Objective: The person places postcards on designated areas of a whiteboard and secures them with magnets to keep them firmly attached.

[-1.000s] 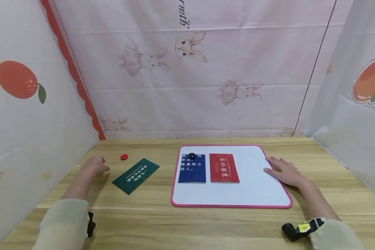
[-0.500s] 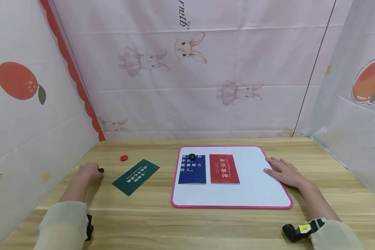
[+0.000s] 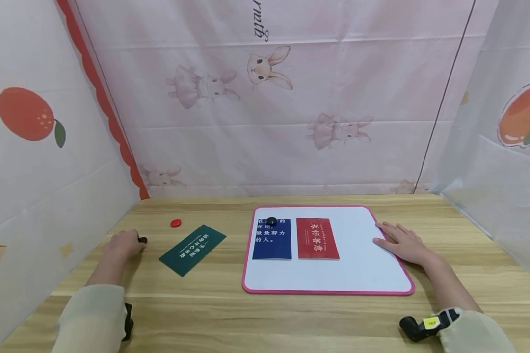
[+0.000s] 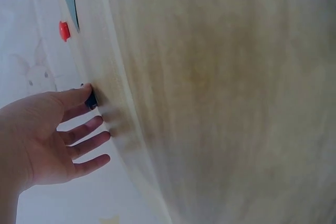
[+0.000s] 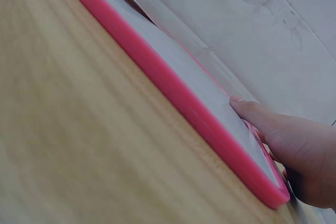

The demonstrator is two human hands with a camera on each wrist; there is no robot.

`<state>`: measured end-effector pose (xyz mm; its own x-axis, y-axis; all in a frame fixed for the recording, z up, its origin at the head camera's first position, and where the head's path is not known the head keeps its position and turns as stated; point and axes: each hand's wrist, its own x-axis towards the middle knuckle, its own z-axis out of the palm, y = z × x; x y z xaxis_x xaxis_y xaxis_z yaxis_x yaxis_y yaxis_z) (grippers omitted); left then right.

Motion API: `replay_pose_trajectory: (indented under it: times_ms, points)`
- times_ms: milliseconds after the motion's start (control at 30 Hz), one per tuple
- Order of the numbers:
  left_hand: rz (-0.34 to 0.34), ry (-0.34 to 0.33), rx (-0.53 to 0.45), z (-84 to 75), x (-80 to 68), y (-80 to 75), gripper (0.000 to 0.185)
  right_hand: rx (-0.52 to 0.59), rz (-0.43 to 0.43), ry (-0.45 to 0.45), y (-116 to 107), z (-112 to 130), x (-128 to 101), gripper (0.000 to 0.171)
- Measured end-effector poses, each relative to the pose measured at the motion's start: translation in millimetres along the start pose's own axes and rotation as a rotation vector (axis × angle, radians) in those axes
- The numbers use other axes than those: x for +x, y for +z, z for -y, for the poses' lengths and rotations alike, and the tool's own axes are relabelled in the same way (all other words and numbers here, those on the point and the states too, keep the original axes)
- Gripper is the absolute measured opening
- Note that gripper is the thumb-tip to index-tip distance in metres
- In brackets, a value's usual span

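Note:
At the left of the table my left hand (image 3: pixel 121 244) pinches a black round magnet (image 3: pixel 143 240) between thumb and index finger. The left wrist view shows that magnet (image 4: pixel 92 99) at the thumb tip, close over the wood, with the other fingers spread apart. My right hand (image 3: pixel 404 243) rests across the right edge of a pink-rimmed whiteboard (image 3: pixel 327 278), fingers extended and thumb on the white surface. On the board lie a blue card (image 3: pixel 272 249) and a red card (image 3: pixel 318 239), both with white print. Another black magnet (image 3: pixel 271 221) sits on the blue card's top edge.
A green card (image 3: pixel 192 250) lies aslant on the wooden table (image 3: pixel 203 314) between my left hand and the board. Behind it is a red round magnet (image 3: pixel 175 223). Printed cloth walls (image 3: pixel 256 147) enclose the table at the back and both sides.
My left hand has drawn slightly back and to the left, and the black magnet now shows at its fingertips. My right hand, the board and the cards have stayed in place.

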<state>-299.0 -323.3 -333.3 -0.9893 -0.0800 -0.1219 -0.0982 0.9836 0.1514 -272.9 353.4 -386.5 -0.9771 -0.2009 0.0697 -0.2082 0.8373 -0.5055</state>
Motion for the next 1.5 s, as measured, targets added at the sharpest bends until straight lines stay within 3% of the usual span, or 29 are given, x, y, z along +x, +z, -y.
replay_pose_trajectory:
  times_ms: [300,900,1300,1500]
  points:
    - [-0.033,-0.006,0.007,-0.2,-0.5,5.0,0.035,-0.001,0.001,-0.002,0,0,1,0.073]
    - [-0.094,-0.045,-0.014,-27.3,6.0,0.4,0.047,0.001,0.005,0.002,2,-1,0,0.074]
    - [-0.103,0.008,-0.052,-42.7,2.2,-5.2,0.043,-0.005,-0.001,-0.001,0,-1,1,0.074]
    - [-0.117,0.037,-0.019,-47.6,3.7,-4.2,0.043,-0.008,0.002,0.0,1,-1,0,0.073]
